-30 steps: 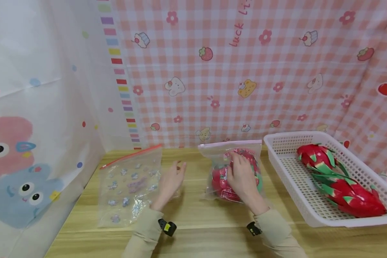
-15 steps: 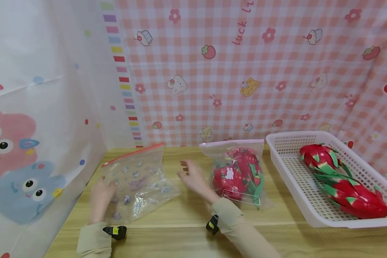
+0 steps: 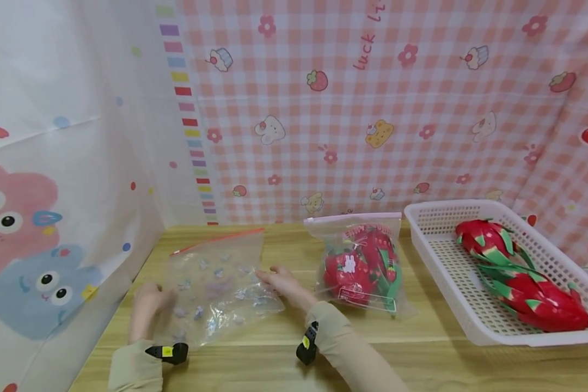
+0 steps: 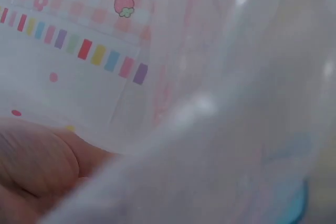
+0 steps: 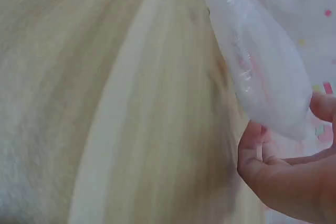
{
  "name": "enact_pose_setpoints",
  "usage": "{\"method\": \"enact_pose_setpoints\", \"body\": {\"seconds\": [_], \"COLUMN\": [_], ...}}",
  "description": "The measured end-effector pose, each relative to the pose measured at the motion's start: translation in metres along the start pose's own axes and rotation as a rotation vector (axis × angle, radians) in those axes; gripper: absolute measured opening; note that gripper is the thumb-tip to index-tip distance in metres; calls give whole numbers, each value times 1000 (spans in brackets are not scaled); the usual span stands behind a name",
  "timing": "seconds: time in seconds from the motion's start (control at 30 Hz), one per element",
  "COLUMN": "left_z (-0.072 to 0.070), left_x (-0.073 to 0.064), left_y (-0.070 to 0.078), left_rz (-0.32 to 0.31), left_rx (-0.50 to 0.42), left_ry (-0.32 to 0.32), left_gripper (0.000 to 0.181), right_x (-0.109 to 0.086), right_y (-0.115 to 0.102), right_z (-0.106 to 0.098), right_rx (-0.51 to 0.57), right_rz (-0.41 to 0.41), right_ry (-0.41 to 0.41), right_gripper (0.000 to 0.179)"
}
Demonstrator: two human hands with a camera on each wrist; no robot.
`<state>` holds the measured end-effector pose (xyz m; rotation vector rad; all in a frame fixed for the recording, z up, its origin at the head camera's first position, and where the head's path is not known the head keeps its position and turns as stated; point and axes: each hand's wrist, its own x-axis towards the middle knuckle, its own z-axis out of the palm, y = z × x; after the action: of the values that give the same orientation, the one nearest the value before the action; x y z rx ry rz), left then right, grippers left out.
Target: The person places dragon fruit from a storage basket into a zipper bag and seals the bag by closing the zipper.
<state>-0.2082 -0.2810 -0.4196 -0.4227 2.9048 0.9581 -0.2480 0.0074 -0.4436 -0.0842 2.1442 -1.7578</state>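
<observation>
A clear zip bag [image 3: 225,288] with a red slider strip and small bluish prints is spread between my two hands, above the wooden table. My left hand [image 3: 149,305] grips its left side; in the left wrist view the blurred bag film covers much of the picture, beside part of the hand [image 4: 42,161]. At the right edge of the bag, my right hand [image 3: 286,286] pinches the film. In the right wrist view the bag [image 5: 262,61] bulges between the thumb and fingers [image 5: 273,177] of that hand.
To the right stands a filled zip bag [image 3: 360,267] with a pink strip, holding red fruit-like things with green parts. Beyond it, a white plastic basket [image 3: 436,272] bears two red dragon fruits [image 3: 539,299]. Patterned cloth [image 3: 294,109] hangs behind the wooden table [image 3: 255,359].
My right hand has left the filled bag and moved left to the flat one. My left hand has gone to that bag's left side. The bag has shifted slightly right and lifted.
</observation>
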Motion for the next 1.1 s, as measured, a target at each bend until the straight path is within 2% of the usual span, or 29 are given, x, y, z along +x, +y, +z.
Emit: {"method": "enact_pose_setpoints", "body": {"seconds": [0.13, 0.2, 0.3, 0.43, 0.5, 0.6, 0.7, 0.8, 0.87, 0.93, 1.03, 1.1], "left_z": [-5, -8, -11, -13, -11, -7, -1, 6, 13, 18, 22, 22], "left_x": [2, 1, -1, -7, -11, -17, -21, -22, -26, -33, -44, -48], "left_y": [2, 6, 15, 36, 49, 68, 84, 99, 113, 130, 162, 186], "left_rz": [85, 84, 127, 235, 289, 337, 377, 443, 514, 621, 855, 1028], "left_rx": [28, -34, -140, -259, -293, -307, -294, -285, -229, -151, -16, 78], "left_ry": [-38, -53, -43, 28, 76, 152, 197, 250, 349, 508, 742, 807], "left_gripper": [32, 36, 39, 36, 35, 33, 34, 41, 45, 47, 46, 47], "right_x": [-3, -5, -12, -26, -36, -51, -66, -81, -90, -98, -107, -111], "right_y": [-5, -9, -14, -24, -28, -31, -30, -26, -22, -18, -12, -8], "right_z": [-11, -17, -28, -45, -54, -67, -77, -82, -79, -73, -61, -53], "right_rx": [55, 74, 124, 214, 212, 172, 143, 143, 143, 148, 178, 206], "right_rz": [6, -7, -40, -121, -159, -220, -278, -322, -344, -368, -413, -448], "right_ry": [-112, -144, -149, -120, -92, -51, 3, 92, 163, 225, 285, 296], "right_gripper": [58, 52, 54, 54, 55, 53, 49, 45, 42, 39, 35, 35]}}
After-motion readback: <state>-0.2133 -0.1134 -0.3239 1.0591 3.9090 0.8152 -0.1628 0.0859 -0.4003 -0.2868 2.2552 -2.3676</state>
